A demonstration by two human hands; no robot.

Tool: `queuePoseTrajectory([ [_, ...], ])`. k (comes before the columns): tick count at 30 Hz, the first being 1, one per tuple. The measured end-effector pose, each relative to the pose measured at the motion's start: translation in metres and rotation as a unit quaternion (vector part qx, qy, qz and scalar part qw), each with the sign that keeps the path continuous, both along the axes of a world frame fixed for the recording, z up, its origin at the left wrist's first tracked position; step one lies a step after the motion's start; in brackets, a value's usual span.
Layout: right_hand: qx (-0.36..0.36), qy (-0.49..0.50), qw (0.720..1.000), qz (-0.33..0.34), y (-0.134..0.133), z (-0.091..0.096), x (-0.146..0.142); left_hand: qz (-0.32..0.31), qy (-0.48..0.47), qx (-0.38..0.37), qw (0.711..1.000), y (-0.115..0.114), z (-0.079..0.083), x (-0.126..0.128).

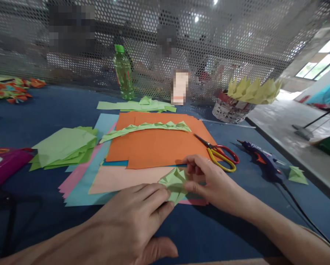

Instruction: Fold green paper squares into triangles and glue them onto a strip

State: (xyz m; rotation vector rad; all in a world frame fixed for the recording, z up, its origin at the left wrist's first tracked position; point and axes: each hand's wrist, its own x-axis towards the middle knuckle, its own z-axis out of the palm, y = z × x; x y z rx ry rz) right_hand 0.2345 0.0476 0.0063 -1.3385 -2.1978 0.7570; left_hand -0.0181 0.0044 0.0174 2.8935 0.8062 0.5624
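Note:
A folded piece of light green paper (pixel 176 182) lies on the stack of coloured sheets, between my two hands. My left hand (pixel 137 213) rests flat with its fingers stretched out, their tips pressing the paper's left side. At the right edge of that paper, my right hand (pixel 206 180) has its fingers curled and its thumb against it, gripping the edge. Just beyond, a strip of pointed green folds (pixel 148 127) crosses an orange sheet (pixel 153 147). Scissors (pixel 216 151) with red and yellow handles lie by my right hand.
Green paper squares (pixel 65 145) and a magenta object (pixel 9 163) are at left. A glue gun (pixel 260 158) with a cord and a folded green piece (pixel 297 175) lie right. Behind stand a green bottle (pixel 123 75), a basket (pixel 231 108) and a perforated metal screen (pixel 142 25).

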Motion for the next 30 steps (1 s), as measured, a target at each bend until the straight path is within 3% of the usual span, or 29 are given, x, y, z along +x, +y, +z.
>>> queuePoseTrajectory([
  [3,0.007,0.034,0.999,0.011,0.002,0.000,0.000,-0.003,0.001,-0.017,1.000,0.000,0.009,-0.001],
  [6,0.048,0.001,0.999,0.018,0.000,-0.001,-0.003,0.003,0.007,-0.026,1.000,0.002,0.012,0.000],
  [12,0.052,-0.027,0.998,0.010,-0.007,-0.001,-0.008,0.009,-0.073,0.008,0.997,0.008,-0.002,0.004],
  [19,-0.021,0.054,0.998,0.009,-0.012,0.002,-0.014,0.147,-0.139,-0.028,0.979,0.017,-0.005,-0.001],
  [25,0.076,0.105,0.989,0.070,-0.018,0.007,-0.017,0.110,-0.162,-0.075,0.978,0.021,-0.004,0.001],
  [30,0.121,0.109,0.983,0.088,-0.018,0.006,-0.017,0.139,-0.201,-0.092,0.965,0.022,-0.007,0.001],
])
